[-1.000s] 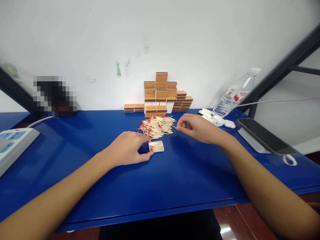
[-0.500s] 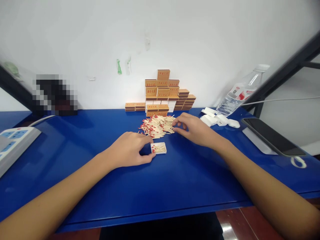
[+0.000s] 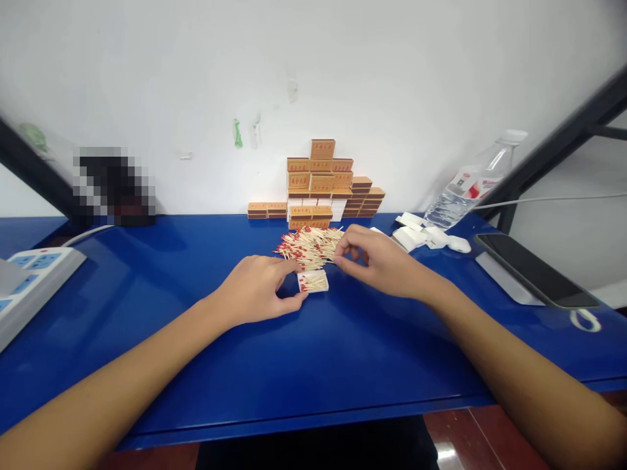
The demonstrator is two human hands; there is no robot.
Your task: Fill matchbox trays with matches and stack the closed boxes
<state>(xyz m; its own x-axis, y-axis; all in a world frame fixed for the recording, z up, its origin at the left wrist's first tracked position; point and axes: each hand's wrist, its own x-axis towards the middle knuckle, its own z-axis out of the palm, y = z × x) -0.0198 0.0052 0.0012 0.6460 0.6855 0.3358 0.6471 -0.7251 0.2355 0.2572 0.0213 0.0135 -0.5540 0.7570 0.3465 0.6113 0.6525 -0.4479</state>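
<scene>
While my left hand [image 3: 257, 288] grips the white tray [image 3: 319, 290] by its left end, its few matches [image 3: 313, 282] now sit nearer the match pile [image 3: 308, 247], likely shortening the reach; at the pile's right edge, my right hand [image 3: 376, 259] has drawn its fingertips together, whether on a match I cannot tell.

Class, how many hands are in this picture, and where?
2: the left hand at the left end of the white tray, the right hand at the right side of the match pile. No others show.
</scene>
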